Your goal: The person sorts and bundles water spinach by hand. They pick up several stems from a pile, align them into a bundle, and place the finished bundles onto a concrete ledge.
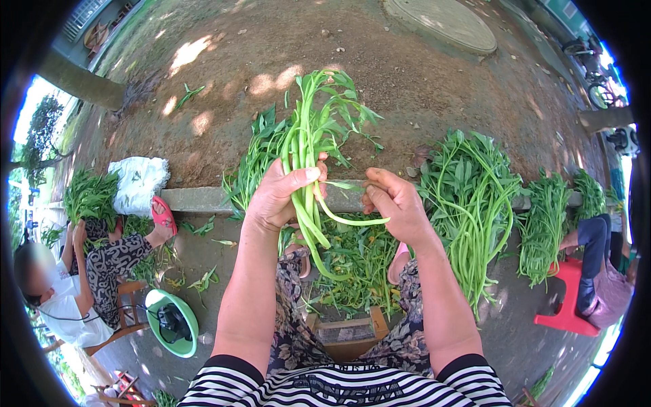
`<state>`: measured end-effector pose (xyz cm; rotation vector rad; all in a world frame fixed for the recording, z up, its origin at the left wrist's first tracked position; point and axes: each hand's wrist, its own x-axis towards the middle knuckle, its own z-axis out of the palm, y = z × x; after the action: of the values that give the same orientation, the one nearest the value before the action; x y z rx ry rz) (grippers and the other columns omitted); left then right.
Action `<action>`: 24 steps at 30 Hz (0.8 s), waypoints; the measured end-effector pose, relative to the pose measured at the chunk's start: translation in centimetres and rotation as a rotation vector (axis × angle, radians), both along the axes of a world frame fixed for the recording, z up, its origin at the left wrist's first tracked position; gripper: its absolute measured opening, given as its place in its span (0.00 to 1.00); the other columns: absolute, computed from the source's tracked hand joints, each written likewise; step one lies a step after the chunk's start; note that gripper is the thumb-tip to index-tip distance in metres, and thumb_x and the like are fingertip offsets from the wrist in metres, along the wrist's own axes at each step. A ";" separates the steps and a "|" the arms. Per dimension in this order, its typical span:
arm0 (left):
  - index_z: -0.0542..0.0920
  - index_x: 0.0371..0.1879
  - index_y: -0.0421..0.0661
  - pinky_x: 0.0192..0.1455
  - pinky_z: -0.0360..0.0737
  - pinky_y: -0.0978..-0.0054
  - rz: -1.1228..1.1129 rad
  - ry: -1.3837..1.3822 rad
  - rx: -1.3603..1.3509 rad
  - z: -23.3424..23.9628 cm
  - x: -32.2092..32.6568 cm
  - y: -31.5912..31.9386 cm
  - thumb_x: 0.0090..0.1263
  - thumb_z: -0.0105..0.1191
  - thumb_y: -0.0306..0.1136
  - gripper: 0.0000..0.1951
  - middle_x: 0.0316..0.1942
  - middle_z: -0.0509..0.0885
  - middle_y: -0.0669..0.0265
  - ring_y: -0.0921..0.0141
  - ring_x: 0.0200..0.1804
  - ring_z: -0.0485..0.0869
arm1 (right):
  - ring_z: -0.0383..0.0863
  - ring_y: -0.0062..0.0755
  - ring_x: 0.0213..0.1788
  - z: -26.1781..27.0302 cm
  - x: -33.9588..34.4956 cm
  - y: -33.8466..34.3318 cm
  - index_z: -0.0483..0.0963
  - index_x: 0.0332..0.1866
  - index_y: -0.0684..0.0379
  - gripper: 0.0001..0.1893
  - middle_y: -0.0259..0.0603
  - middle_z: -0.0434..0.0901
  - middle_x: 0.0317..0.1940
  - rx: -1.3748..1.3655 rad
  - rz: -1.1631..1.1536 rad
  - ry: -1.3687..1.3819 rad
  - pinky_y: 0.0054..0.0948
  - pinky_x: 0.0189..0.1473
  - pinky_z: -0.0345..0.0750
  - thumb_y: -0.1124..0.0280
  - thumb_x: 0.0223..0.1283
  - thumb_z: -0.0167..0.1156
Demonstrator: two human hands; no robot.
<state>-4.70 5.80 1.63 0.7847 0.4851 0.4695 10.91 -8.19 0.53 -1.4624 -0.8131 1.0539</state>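
Note:
My left hand (279, 191) is closed around a bunch of water spinach (303, 137), its thumb pressed across the pale green stems. The leafy tops point away from me and the cut ends hang below the hand. One thin stem (351, 220) bends out of the bunch towards the right. At its upper side a narrow leaf (345, 186) reaches the bent fingertips of my right hand (389, 201), which appear to pinch its tip. Below both hands, a heap of loose leaves and stems (358, 264) lies on the ground between my feet.
More water spinach (465, 203) lies over the concrete curb (198, 199) at right; another pile (262, 147) sits behind my left hand. At left, a seated person (76, 300) handles greens near a green basin (173, 323). Another person sits on a red stool (567, 300) at right.

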 end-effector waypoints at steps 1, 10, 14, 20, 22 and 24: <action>0.72 0.47 0.36 0.31 0.77 0.75 -0.001 -0.008 -0.006 0.0 0.0 0.0 0.53 0.63 0.30 0.23 0.28 0.77 0.65 0.71 0.25 0.78 | 0.75 0.23 0.29 0.2 -0.3 0.0 0.67 0.53 0.71 0.17 0.41 0.78 0.31 -0.009 -0.009 -0.073 0.24 0.37 0.73 0.76 0.61 0.51; 0.69 0.49 0.34 0.29 0.73 0.74 -0.004 0.022 0.018 0.2 0.0 -0.1 0.52 0.62 0.32 0.27 0.28 0.75 0.63 0.70 0.26 0.74 | 0.80 0.40 0.45 0.0 1.4 -0.7 0.66 0.55 0.69 0.20 0.56 0.78 0.43 -0.096 0.098 -0.443 0.33 0.46 0.73 0.71 0.59 0.52; 0.69 0.49 0.34 0.29 0.73 0.75 -0.021 0.036 0.043 0.3 0.3 -0.2 0.52 0.62 0.33 0.27 0.28 0.75 0.63 0.71 0.26 0.75 | 0.79 0.34 0.44 0.1 1.0 -0.9 0.64 0.59 0.69 0.23 0.51 0.75 0.52 -0.055 0.023 -0.138 0.31 0.46 0.74 0.70 0.60 0.52; 0.70 0.49 0.34 0.29 0.74 0.75 -0.044 0.058 0.068 0.3 0.5 -0.4 0.52 0.62 0.33 0.26 0.27 0.76 0.64 0.72 0.26 0.76 | 0.76 0.25 0.38 1.2 0.6 -0.4 0.63 0.60 0.71 0.22 0.45 0.75 0.48 -0.064 0.123 0.098 0.24 0.40 0.75 0.74 0.61 0.52; 0.70 0.49 0.35 0.29 0.74 0.76 -0.048 0.062 0.069 0.3 0.5 -0.5 0.52 0.62 0.33 0.26 0.27 0.76 0.64 0.72 0.26 0.76 | 0.76 0.24 0.36 1.2 0.4 -0.4 0.64 0.58 0.72 0.21 0.44 0.77 0.44 -0.055 0.120 0.053 0.23 0.39 0.75 0.74 0.62 0.52; 0.70 0.49 0.35 0.29 0.74 0.76 -0.044 0.071 0.070 0.4 0.6 -0.6 0.51 0.62 0.34 0.27 0.27 0.76 0.64 0.71 0.25 0.76 | 0.76 0.23 0.34 1.0 0.4 -0.5 0.66 0.56 0.72 0.19 0.42 0.78 0.40 -0.052 0.139 -0.003 0.23 0.38 0.75 0.74 0.61 0.52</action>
<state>-4.07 5.20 2.03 0.8798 0.5180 0.4202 11.35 -8.65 1.48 -1.4680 -0.9060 1.1845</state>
